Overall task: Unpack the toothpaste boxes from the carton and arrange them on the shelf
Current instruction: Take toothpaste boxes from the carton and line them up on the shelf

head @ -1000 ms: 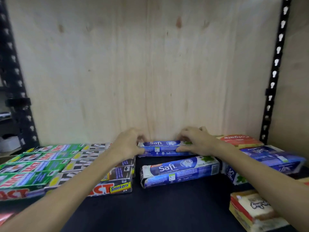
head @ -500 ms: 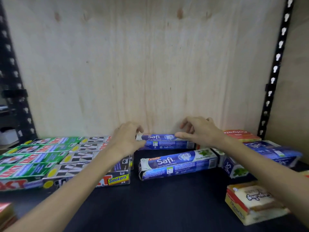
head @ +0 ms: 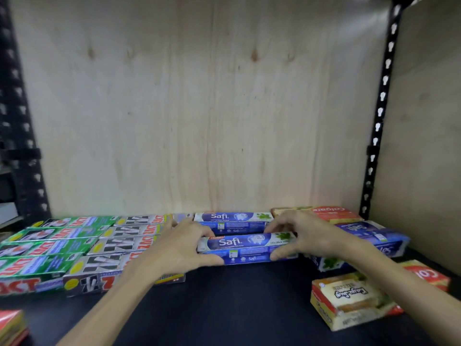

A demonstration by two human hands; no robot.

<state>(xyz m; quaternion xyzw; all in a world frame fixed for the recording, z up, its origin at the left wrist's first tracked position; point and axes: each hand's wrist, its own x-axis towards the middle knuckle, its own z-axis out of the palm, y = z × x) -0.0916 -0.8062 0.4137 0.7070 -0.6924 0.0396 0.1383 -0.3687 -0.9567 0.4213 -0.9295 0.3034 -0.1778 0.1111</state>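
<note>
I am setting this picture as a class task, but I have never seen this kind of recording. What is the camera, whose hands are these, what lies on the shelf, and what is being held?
There is one picture, taken by a wide-angle camera worn on a person's head, looking forward and down. No machine is involved: the two bare hands are that person's own.

The left hand and right hand grip the two ends of a blue Safi toothpaste box lying on the dark shelf. A second Safi box lies just behind it, against the wooden back panel.

To the left lie rows of green and silver Zact boxes. To the right are red Colgate boxes, more blue Safi boxes, and a yellow packet nearer the camera.
</note>
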